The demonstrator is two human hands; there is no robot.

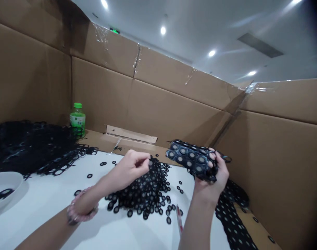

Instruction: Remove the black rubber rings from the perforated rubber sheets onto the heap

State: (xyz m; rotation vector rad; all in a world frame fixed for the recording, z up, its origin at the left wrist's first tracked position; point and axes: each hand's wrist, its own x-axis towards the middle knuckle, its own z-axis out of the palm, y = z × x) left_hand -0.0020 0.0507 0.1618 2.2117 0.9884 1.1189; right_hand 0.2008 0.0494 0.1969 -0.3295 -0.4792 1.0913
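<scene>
My right hand (218, 168) is raised on the right, its fingers wrapped round one end of a bent black rubber sheet of rings (191, 158), whose round spots look pale. Left of it, my left hand (136, 168) is closed in a pinch over a heap of small black rings (145, 194). Whatever its fingertips hold, if anything, cannot be made out. A beaded bracelet (82, 205) circles the left wrist. More black sheet with rows of pale spots (233, 222) lies beyond my right forearm.
Tangled black scrap webbing (38, 149) is piled at the left, near a green-capped bottle (77, 119) and a white bowl (17, 184). A red and white pen-like stick (179, 218) lies by my right forearm. Cardboard walls (174, 104) enclose the white table (96, 232).
</scene>
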